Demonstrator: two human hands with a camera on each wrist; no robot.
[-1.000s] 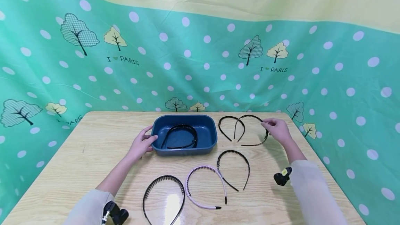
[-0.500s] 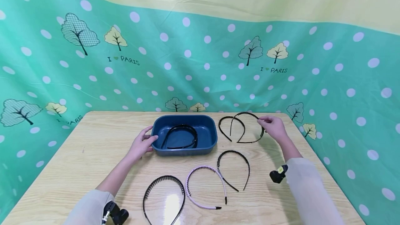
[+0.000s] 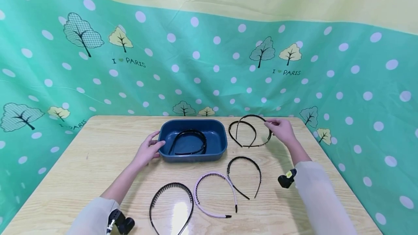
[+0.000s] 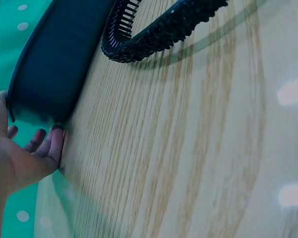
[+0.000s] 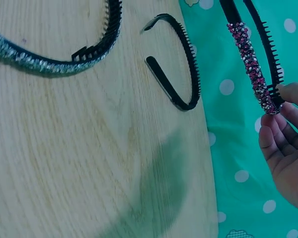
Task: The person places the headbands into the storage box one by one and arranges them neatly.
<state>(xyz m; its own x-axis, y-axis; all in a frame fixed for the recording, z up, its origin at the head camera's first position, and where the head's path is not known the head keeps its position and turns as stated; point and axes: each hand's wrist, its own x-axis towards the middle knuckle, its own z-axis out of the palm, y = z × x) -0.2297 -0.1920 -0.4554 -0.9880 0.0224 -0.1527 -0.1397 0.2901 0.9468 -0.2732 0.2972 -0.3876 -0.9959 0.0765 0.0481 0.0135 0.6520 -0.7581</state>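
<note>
My left hand (image 3: pixel 147 152) grips the left end of a dark blue plastic bin (image 3: pixel 192 159), thumb over the rim and the other fingers at its outer side. Inside the bin lies black headband material (image 3: pixel 204 141); whether one or more, I cannot tell. At the back right, my right hand (image 3: pixel 283 131) pinches the side of a black toothed headband (image 5: pixel 251 67) with pink and white sparkling beads. It is raised off the table, its open ends toward the bin. In the head view it overlaps a plain black headband (image 3: pixel 230 130) lying on the table.
Nearer the front lie a glittery black headband (image 3: pixel 260 177), a lilac headband (image 3: pixel 213 215) with black tips and a black headband (image 3: pixel 151 209) cut off by the frame. The wooden table (image 3: pixel 98 148) meets a green dotted cloth (image 3: pixel 209 64) behind.
My right hand has moved left with the beaded headband, which now overlaps the plain black one more in the head view. The left hand and bin have stayed put.
</note>
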